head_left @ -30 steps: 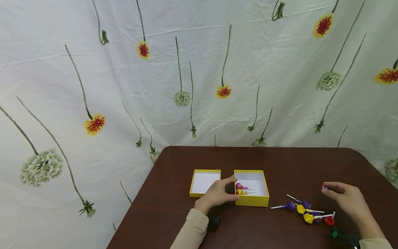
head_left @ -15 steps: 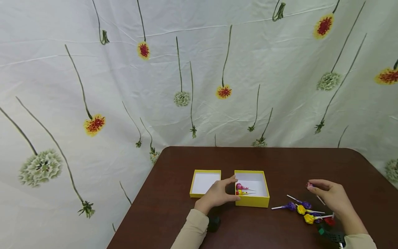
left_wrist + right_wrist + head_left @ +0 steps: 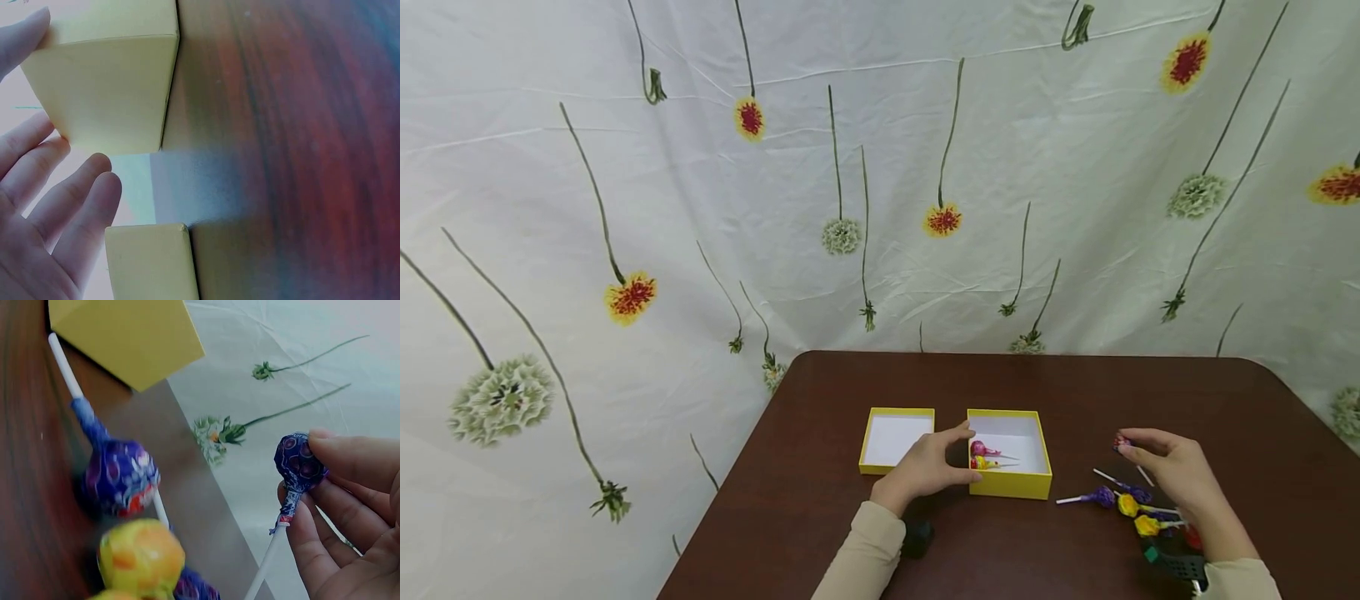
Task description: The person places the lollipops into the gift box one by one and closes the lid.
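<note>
My left hand (image 3: 925,471) grips the left side of an open yellow box (image 3: 1011,485), thumb at its front corner and fingers at the back. Inside the box lie a pink lollipop (image 3: 985,450) and a yellow-and-red lollipop (image 3: 981,463), side by side at the left. My right hand (image 3: 1183,475), raised over the table right of the box, pinches a lollipop in a dark purple wrapper (image 3: 297,462) by its head, the white stick pointing down. Below that hand lies a loose group of purple lollipops (image 3: 1102,497), yellow lollipops (image 3: 1127,505) and a partly hidden red one.
A shallow yellow box lid (image 3: 895,442) with a white inside lies left of the box, partly behind my left hand. Everything stands on a dark brown table (image 3: 1000,550). A white cloth (image 3: 775,183) printed with flowers hangs behind the table's far edge.
My right hand has moved left toward the box, carrying the pinched lollipop over the loose group. My left hand and the box have stayed in place.
</note>
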A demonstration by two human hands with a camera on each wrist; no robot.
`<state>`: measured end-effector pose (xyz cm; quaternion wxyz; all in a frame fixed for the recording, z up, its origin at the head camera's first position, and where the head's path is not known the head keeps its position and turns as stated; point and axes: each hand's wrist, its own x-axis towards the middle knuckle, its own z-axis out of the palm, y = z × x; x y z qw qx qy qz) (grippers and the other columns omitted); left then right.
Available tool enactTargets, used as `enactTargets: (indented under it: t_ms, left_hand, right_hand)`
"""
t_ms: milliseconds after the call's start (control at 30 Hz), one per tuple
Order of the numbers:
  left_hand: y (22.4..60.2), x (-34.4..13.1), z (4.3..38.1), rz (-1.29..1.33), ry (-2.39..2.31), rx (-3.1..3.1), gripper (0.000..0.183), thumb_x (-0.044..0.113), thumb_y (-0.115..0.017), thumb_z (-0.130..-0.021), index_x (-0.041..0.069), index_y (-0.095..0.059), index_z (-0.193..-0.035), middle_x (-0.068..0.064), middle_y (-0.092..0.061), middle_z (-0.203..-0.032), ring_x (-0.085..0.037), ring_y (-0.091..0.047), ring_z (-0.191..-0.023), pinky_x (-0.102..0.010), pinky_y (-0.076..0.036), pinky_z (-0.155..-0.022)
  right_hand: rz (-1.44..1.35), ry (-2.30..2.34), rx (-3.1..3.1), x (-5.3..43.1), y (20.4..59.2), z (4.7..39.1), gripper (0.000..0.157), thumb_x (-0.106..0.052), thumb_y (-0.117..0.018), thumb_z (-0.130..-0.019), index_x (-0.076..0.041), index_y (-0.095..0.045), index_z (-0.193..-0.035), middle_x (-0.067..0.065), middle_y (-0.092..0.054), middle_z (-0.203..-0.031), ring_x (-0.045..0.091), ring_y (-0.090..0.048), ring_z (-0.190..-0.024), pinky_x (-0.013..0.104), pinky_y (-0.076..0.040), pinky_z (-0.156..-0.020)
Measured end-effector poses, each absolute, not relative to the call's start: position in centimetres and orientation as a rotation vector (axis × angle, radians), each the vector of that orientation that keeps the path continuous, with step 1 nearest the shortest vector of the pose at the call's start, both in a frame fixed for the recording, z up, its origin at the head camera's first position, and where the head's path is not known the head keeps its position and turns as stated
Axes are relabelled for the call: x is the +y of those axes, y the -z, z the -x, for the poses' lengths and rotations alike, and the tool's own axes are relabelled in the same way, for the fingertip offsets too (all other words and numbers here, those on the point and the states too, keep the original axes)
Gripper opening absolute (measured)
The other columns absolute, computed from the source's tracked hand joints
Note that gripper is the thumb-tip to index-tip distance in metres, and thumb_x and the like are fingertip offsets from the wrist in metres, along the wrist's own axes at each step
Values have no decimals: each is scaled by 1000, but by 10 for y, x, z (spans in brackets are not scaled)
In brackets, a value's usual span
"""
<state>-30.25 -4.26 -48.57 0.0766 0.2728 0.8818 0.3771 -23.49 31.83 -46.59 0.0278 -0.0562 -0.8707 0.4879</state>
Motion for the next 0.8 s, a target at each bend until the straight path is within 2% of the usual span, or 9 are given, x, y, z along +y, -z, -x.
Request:
enactTargets:
  t_ms: [200,300,367,433,533,600,667,800]
  left_hand:
    - [484,-43,301,-828,-1124,2646,68,39,-79,-86,16,-54,-145,4,-39,-160,-24,-42,-145,-47,-41,-116]
    - [484,-43,301,-822,-1129,2643,68,38,-79,-86,16,-54,-145,4,-38,-161,-24,-42,-146,-48,-40,-116]
    - [484,-43,301,-820,-1131,2639,68,38,-79,-86,17,-54,-146,4,-38,-161,-24,-42,-146,-48,-40,-116]
    - [485,-43,301,-821,-1131,2636,68,38,-79,-87,16,-54,-146,4,-38,-161,-24,-41,-146,-48,-40,-116]
    - [485,-43,301,-824,-1132,2631,68,38,-78,-87,16,-53,-146,4,-38,-161,-24,-41,-146,-48,-40,-116]
    - [486,-43,301,-825,-1132,2635,68,37,-79,-87,16,-53,-146,4,-38,-161,-24,-41,-146,-48,-40,-116]
    - [486,-43,301,-831,-1135,2636,68,37,-79,-87,15,-53,-146,4,-38,-161,-24,-41,-146,-48,-39,-116]
    - [485,-44,301,-839,-1130,2642,68,37,-78,-87,15,-53,-146,3,-39,-161,-24,-41,-146,-47,-40,-116]
  right_hand:
    - [116,-1554,-2661,306,463,239,49,-29,-62,-100,5,-58,-135,14,-70,-124,-6,-64,-90,21,-57,-76]
    - [96,-1560,-2648,299,463,242,48,-27,-63,-100,6,-59,-134,17,-70,-123,0,-66,-90,23,-56,-72]
    - [92,-1557,-2646,294,464,243,46,-25,-62,-100,6,-59,-134,20,-68,-125,4,-64,-86,25,-52,-65]
    - [89,-1552,-2655,290,464,244,44,-24,-62,-101,5,-59,-135,21,-67,-126,6,-64,-87,24,-53,-65]
    - [81,-1571,-2660,282,464,246,43,-22,-61,-101,4,-59,-136,21,-66,-128,11,-68,-92,24,-56,-69]
    - [65,-1585,-2655,277,462,248,43,-22,-61,-101,3,-59,-136,20,-67,-128,15,-70,-99,24,-59,-78]
    - [56,-1599,-2643,273,460,250,42,-22,-61,-101,3,-60,-135,21,-67,-128,21,-71,-102,26,-59,-80]
    - [46,-1585,-2643,263,456,254,44,-25,-62,-100,2,-61,-135,21,-66,-131,22,-70,-104,28,-58,-82]
